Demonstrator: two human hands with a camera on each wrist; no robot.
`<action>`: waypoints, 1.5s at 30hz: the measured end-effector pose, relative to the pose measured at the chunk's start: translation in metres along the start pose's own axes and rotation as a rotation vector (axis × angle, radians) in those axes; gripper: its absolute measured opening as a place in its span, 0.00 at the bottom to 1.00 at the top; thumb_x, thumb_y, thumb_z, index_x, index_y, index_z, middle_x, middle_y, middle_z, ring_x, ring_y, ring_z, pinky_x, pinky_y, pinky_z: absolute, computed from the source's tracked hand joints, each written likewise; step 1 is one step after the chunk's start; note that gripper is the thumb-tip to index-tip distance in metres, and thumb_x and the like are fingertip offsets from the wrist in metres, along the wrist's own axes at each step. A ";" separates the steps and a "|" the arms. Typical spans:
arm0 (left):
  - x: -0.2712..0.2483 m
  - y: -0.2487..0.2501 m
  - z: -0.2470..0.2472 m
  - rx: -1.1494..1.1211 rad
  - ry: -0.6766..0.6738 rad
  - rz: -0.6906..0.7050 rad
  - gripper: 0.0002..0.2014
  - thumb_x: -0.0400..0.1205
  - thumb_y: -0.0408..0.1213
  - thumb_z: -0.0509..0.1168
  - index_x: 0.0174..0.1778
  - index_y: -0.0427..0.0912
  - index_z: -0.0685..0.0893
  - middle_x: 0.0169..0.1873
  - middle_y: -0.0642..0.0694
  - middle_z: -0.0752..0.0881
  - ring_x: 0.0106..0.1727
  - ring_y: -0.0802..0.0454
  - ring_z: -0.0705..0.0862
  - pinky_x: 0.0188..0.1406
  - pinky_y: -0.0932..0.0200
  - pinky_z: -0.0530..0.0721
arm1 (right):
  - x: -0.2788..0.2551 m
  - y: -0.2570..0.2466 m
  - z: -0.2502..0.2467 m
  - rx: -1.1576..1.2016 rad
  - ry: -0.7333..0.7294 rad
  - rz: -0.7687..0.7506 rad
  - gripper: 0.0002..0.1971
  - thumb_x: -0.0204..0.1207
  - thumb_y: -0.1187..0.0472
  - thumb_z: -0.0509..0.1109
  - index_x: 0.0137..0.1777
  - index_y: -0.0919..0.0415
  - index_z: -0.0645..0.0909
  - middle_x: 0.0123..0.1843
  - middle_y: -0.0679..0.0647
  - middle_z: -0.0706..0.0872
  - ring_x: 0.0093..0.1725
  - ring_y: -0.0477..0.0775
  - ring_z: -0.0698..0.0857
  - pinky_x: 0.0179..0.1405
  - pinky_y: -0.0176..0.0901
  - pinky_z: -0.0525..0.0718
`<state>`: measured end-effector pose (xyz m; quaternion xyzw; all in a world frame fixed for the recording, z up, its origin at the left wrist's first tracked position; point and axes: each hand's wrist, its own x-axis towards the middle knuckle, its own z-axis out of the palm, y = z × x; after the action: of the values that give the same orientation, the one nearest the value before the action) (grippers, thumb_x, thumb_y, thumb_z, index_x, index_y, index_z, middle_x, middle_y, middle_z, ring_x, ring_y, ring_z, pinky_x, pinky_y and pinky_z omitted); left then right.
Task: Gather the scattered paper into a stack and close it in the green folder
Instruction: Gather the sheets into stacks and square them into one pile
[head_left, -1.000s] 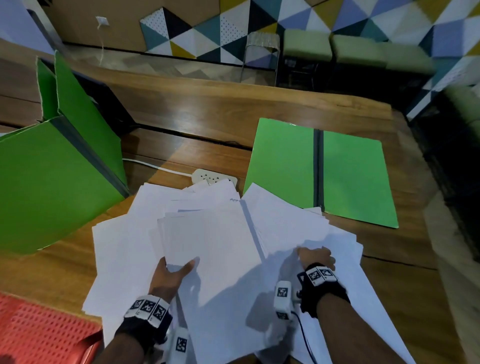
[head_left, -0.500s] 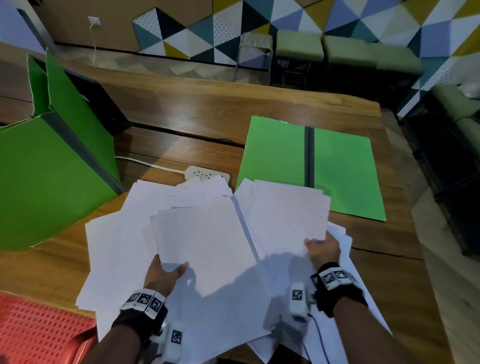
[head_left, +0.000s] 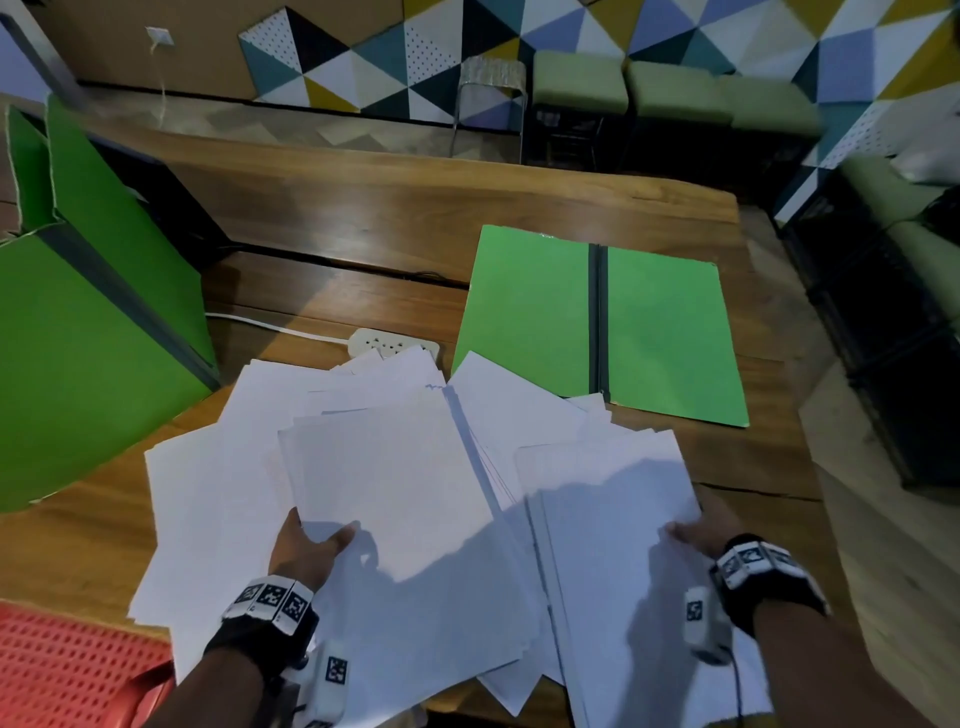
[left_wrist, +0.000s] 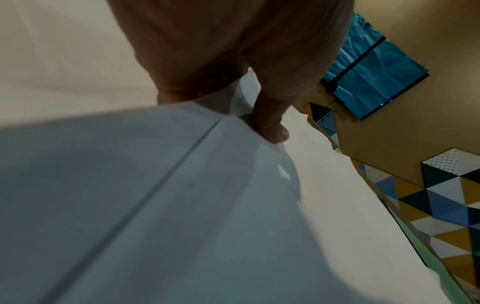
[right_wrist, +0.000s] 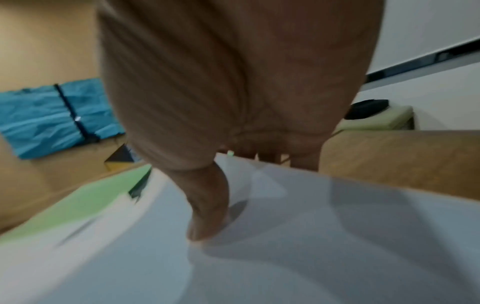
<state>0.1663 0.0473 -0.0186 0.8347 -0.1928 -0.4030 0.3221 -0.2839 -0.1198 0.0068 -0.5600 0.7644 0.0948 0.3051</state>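
White paper sheets (head_left: 218, 493) lie scattered over the near part of the wooden table (head_left: 363, 208). My left hand (head_left: 306, 545) grips a bundle of sheets (head_left: 384, 467) at its near edge, thumb on top (left_wrist: 272, 127). My right hand (head_left: 696, 527) pinches another bundle (head_left: 608, 483) at its right edge, thumb (right_wrist: 207, 216) on top and fingers underneath. The green folder (head_left: 670, 338) lies open and flat beyond the papers on the right, a dark spine down its middle.
A second green folder (head_left: 67, 338) stands open at the left. A white power strip (head_left: 387, 343) with its cord lies behind the papers. A red perforated seat (head_left: 62, 670) is at the near left corner. Green stools and a patterned wall stand beyond the table.
My right hand has taken hold of a bundle of sheets and lifted it, shifting to the right. The left hand keeps its grip on its bundle.
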 end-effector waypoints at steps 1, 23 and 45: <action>-0.001 0.002 0.000 0.014 0.008 -0.010 0.28 0.70 0.39 0.79 0.64 0.40 0.77 0.57 0.40 0.85 0.58 0.38 0.82 0.58 0.49 0.79 | -0.004 -0.005 0.010 -0.025 0.031 0.029 0.41 0.67 0.53 0.79 0.76 0.65 0.66 0.76 0.68 0.70 0.74 0.68 0.70 0.71 0.56 0.72; -0.012 0.013 0.006 -0.184 0.041 -0.086 0.25 0.81 0.39 0.69 0.71 0.32 0.73 0.65 0.35 0.81 0.67 0.36 0.78 0.57 0.54 0.70 | -0.012 -0.016 0.041 0.104 0.111 0.167 0.42 0.63 0.52 0.81 0.72 0.59 0.62 0.70 0.63 0.74 0.64 0.67 0.79 0.58 0.53 0.79; -0.002 0.008 0.005 -0.072 0.048 -0.096 0.27 0.77 0.47 0.72 0.67 0.36 0.77 0.64 0.35 0.83 0.66 0.35 0.80 0.67 0.46 0.75 | -0.021 -0.013 -0.107 0.788 0.396 -0.170 0.13 0.76 0.61 0.73 0.54 0.71 0.81 0.35 0.60 0.80 0.23 0.51 0.76 0.23 0.38 0.73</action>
<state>0.1611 0.0408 -0.0146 0.8404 -0.1301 -0.4044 0.3365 -0.3067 -0.1599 0.1065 -0.4693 0.7372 -0.3378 0.3496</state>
